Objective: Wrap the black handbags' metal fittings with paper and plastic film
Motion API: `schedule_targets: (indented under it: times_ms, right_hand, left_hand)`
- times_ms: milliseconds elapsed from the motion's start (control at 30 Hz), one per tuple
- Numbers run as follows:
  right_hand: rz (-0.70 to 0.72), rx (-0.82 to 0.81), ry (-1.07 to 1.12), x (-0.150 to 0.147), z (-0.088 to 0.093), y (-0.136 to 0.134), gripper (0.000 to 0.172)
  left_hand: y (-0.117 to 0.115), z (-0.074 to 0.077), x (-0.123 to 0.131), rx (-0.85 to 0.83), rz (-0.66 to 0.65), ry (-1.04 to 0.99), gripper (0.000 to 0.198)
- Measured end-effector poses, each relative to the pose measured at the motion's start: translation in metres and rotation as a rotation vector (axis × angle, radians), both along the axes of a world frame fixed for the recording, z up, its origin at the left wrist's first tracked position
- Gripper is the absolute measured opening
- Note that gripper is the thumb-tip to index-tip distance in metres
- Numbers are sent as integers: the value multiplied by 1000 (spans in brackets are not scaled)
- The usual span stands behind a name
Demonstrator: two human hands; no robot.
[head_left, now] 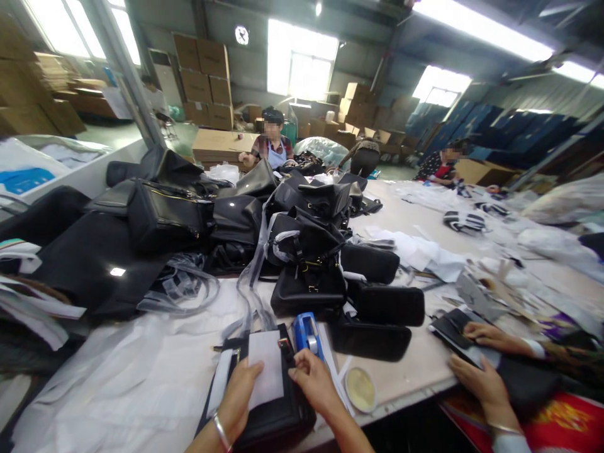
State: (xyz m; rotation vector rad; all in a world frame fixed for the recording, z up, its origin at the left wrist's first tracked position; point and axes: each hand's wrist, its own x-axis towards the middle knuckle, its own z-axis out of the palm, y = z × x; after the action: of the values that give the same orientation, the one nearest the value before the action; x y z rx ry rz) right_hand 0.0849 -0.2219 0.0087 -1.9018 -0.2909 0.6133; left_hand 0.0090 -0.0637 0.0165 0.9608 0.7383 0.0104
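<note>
A black bag (278, 418) lies at the table's front edge, with a white sheet (267, 368) on top of it. My left hand (240, 390), with a bracelet at its wrist, rests on the sheet's left side, thumb pressed on it. My right hand (314, 377) is at the bag's right side with fingers pinched together near a buckled strap; whatever is between the fingertips is too small to make out. A blue tape dispenser (306, 333) stands just beyond my right hand. A round tub (360, 389) of pale yellow material sits to the right.
Black bags (170, 214) are heaped across the left and middle of the table (401, 390). Clear plastic strips (182, 289) lie by them. At the right, a person's hands (486, 377) hold a black piece. More people are across the table, with cartons (202, 75) behind.
</note>
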Motion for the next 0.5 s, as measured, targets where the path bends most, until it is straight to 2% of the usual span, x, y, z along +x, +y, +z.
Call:
schedule_targets:
  times_ms: [100,267,400,500]
  right_hand:
    - [0,94,34,2,8,-2,7]
    - [-89,14,-109,1,6,-8,21]
    - [-149,-9,-116,-1,-1,-11,15]
    - [-157,-37,-117,-1,1,-11,11]
  left_hand:
    - [-16,-5,15,-114,-59,-52,33]
    - [-34,-2,26,-307,-100,-224,38]
    - [-42,3,24,-373,-122,-248,40]
    - [-47,5,22,-374,-147,-248,41]
